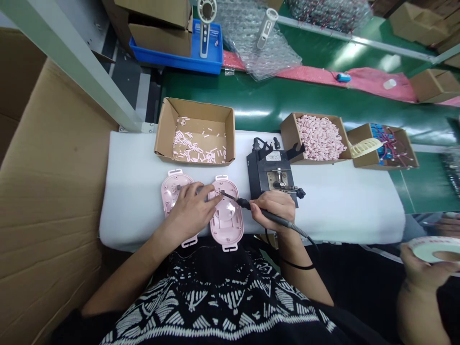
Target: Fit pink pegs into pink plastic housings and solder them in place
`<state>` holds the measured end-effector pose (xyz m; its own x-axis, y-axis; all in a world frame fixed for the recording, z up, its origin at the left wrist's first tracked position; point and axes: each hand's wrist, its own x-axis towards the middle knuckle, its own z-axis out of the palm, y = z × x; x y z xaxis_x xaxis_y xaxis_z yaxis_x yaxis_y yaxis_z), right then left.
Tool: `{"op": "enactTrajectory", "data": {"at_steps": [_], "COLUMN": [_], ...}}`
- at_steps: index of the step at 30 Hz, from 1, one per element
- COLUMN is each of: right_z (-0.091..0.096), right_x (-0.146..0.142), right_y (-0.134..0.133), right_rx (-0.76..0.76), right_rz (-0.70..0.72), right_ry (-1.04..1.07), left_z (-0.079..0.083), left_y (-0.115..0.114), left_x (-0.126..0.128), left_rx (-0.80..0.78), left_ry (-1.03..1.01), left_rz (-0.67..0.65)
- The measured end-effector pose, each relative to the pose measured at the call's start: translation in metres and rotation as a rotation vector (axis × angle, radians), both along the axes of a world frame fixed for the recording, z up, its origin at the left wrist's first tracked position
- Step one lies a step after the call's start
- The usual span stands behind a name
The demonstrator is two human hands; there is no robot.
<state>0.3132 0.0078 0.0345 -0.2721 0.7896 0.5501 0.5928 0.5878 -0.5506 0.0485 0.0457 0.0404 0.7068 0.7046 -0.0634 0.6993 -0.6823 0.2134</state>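
Observation:
Two pink plastic housings lie side by side at the front of the white work surface. My right hand (275, 210) is closed around the handle of a soldering iron (266, 213), whose tip touches down near small parts at the top of the right housing (226, 235). Across the gap between the housings reaches my left hand (194, 208), its thumb and forefinger drawn together by the iron's tip. What they pinch is too small to make out. Partly under that hand is the left housing (168, 189).
Behind the housings stands a cardboard box (196, 160) with small pink pieces. A black fixture (255, 177) sits to the right, near a box of pink parts (319, 139) and a box of wired blue parts (388, 143). Another person's hand (420, 273) holds a tape roll (436, 247).

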Motion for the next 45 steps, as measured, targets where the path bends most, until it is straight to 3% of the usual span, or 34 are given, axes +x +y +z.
{"op": "enactTrajectory", "data": {"at_steps": [38,41,45], "right_z": [0.000,0.002,0.008], "right_x": [-0.003,0.004,0.041], "right_y": [0.000,-0.006,-0.008], "right_rx": [-0.012,0.029,0.195], "right_rz": [-0.027,-0.097,-0.380], "right_ry": [0.007,0.080,0.040], "left_z": [-0.002,-0.001,0.000], "left_y": [0.000,-0.002,-0.005], "left_x": [0.001,-0.001,-0.019], "left_rx": [-0.017,-0.003,0.037], "left_ry": [-0.051,-0.064,-0.189], "left_rz": [0.004,0.011,0.070]}}
